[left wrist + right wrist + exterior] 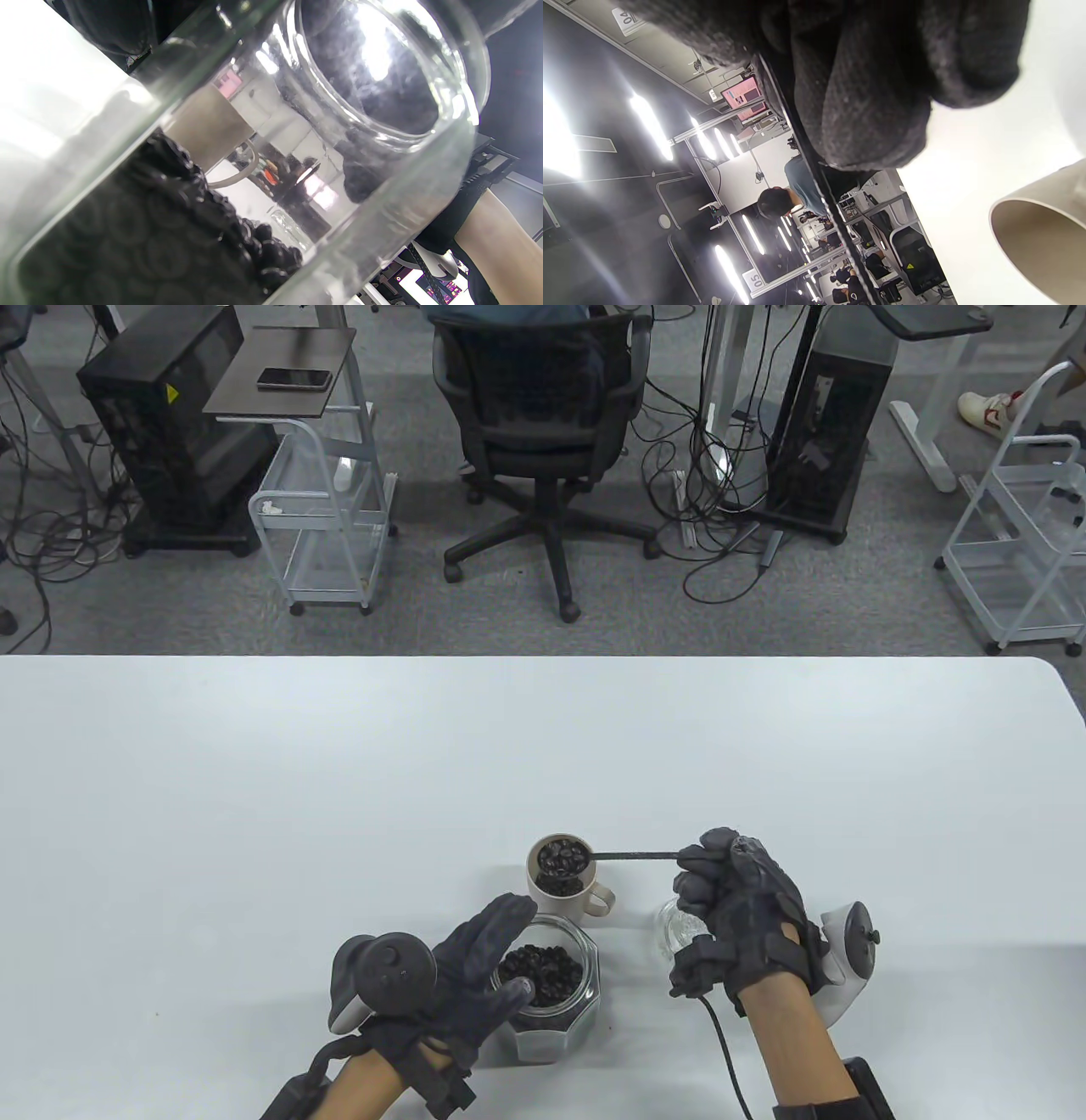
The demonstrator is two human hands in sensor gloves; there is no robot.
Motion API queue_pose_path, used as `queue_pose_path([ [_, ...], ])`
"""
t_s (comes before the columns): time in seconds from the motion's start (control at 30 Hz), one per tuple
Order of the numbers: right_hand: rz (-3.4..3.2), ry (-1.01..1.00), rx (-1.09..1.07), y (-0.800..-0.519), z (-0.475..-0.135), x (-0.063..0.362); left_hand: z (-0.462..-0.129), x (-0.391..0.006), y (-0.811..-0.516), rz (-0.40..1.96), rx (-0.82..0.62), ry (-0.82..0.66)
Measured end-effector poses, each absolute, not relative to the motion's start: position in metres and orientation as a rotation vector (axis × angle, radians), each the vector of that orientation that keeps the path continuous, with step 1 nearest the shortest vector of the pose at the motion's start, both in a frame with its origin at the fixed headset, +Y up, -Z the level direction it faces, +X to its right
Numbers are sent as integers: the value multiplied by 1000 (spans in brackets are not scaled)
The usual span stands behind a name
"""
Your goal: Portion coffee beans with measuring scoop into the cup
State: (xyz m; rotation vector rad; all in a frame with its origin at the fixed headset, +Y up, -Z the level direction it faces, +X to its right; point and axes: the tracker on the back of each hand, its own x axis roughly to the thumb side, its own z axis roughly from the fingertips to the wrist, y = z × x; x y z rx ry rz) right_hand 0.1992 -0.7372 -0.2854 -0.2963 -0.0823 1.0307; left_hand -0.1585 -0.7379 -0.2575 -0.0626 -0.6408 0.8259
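Note:
A beige cup (567,891) with a handle stands on the white table (254,780) and holds coffee beans. My right hand (736,909) grips the thin dark handle of a measuring scoop (632,856); its bowl, full of beans, hovers over the cup's mouth. Nearer me stands a faceted glass jar (551,984) of beans, and my left hand (475,976) grips it from the left, thumb at the rim. The left wrist view looks through the jar's glass (382,203) at the beans (148,237) and cup (208,127). The right wrist view shows my gloved fingers (865,97), the scoop handle (814,169) and the cup's wall (1043,241).
A clear glass lid (679,929) lies on the table under my right hand, right of the cup. Beyond the table's far edge are an office chair (543,432), wire carts (327,534) and computer towers on the floor. A cable (721,1044) runs from my right glove.

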Motion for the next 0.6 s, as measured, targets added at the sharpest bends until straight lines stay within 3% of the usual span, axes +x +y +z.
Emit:
queue_pose_path([
  [0.6,1377,-184,-223,-738,-290,187,-258,-159,-738,825,-68,-639],
])
